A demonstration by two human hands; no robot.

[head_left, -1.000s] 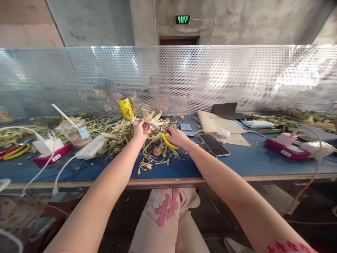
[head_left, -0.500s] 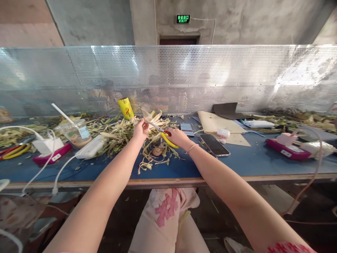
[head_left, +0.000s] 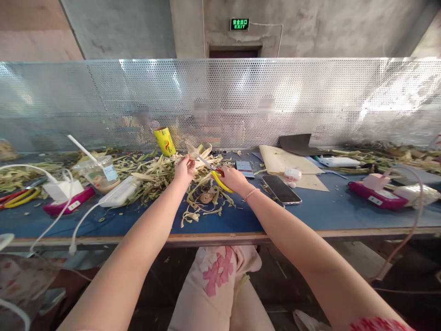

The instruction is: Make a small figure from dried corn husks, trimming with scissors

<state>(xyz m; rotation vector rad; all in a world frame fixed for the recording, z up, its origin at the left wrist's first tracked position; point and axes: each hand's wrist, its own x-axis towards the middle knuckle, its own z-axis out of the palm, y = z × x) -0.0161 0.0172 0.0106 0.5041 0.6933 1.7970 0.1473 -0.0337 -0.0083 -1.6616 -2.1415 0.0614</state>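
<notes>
My right hand [head_left: 234, 178] is closed round the red-and-yellow handles of a pair of scissors [head_left: 206, 163]. The blades point up and left toward my left hand [head_left: 185, 168]. That hand has thumb and fingers pinched together on a pale dried leaf [head_left: 197, 151], though the part between the fingertips is hard to see. Below and behind both hands spreads a heap of dried leaves and stalks [head_left: 155, 177]. A round brown dried piece [head_left: 206, 197] lies among curled strips in front of them.
A yellow cardboard tube [head_left: 164, 141] stands behind the heap. Left are a plastic cup [head_left: 103, 174] with a straw, a white power bank [head_left: 119, 192] and cables. Right are a phone [head_left: 281, 189], an earbud case [head_left: 292, 174] and beige paper [head_left: 289, 158]. A perforated metal screen [head_left: 234, 92] closes the back.
The scissors have turned slightly in my right hand, and their blades and handles look wider apart. My left hand has barely moved.
</notes>
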